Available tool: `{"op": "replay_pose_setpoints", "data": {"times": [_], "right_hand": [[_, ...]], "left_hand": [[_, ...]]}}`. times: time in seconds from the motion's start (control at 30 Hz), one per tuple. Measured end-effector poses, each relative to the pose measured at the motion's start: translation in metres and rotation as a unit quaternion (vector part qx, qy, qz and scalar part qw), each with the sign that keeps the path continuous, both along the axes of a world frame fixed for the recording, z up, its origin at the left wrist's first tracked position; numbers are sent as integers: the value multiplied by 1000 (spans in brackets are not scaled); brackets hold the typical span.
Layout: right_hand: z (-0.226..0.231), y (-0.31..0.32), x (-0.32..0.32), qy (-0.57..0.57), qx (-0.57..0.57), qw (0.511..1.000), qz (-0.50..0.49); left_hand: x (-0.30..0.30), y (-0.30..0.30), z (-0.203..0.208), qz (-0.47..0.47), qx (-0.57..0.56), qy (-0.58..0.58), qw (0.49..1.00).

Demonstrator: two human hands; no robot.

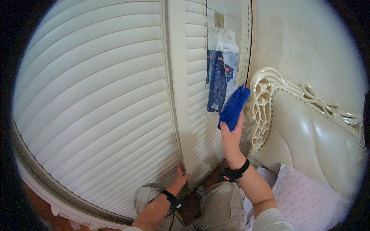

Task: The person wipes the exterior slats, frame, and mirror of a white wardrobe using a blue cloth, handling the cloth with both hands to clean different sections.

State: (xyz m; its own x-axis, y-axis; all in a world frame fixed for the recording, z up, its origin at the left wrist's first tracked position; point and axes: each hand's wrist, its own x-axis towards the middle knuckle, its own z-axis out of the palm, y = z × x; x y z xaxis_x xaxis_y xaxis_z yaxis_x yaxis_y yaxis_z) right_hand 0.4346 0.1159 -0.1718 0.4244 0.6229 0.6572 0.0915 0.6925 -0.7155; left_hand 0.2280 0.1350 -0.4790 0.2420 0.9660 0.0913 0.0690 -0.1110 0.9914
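Observation:
My right hand (232,136) is closed around a bundled blue cloth (234,107). The arm reaches up and forward, so the cloth is in front of the narrow slatted panel at the right. Beside the cloth hang flat dark-blue and white packages (217,81), on a hook (219,20) stuck to the panel. Low down, my left hand (180,180) is against the bottom of the upright strip (178,77) between the two slatted panels. Its visible fingers are apart and hold nothing; the rest are hidden. Each wrist has a black strap with a small device.
A wide white slatted door (96,88) fills the left side. At the right stands a cream padded headboard (308,127) with a carved, glossy frame. Pale pink patterned bedding (304,196) lies below it. My knees, in light trousers (221,204), are close to the door.

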Motion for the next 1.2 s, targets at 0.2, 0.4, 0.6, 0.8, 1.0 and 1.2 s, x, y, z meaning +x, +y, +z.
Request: {"op": "replay_pose_setpoints", "data": {"times": [0.2, 0.4, 0.6, 0.8, 1.0, 1.2], "right_hand": [[52, 15, -58, -211, 138, 966, -57], [43, 19, -102, -289, 139, 944, -74], [-5, 32, -120, -331, 119, 928, -120], [-52, 33, -131, -339, 64, 933, -105], [-133, 27, -124, -276, -15, 959, -71], [-217, 13, -136, -235, -125, 962, -69]], "left_hand": [[-10, -2, -1, 38, -42, -5, 998], [-14, -3, -11, 5, -44, -30, 999], [-5, -18, 12, 7, 7, -71, 997], [-16, -10, -3, 54, -92, -94, 990], [10, -24, 74, 72, -251, -127, 957], [4, -37, 89, 57, -165, -210, 962]]}}
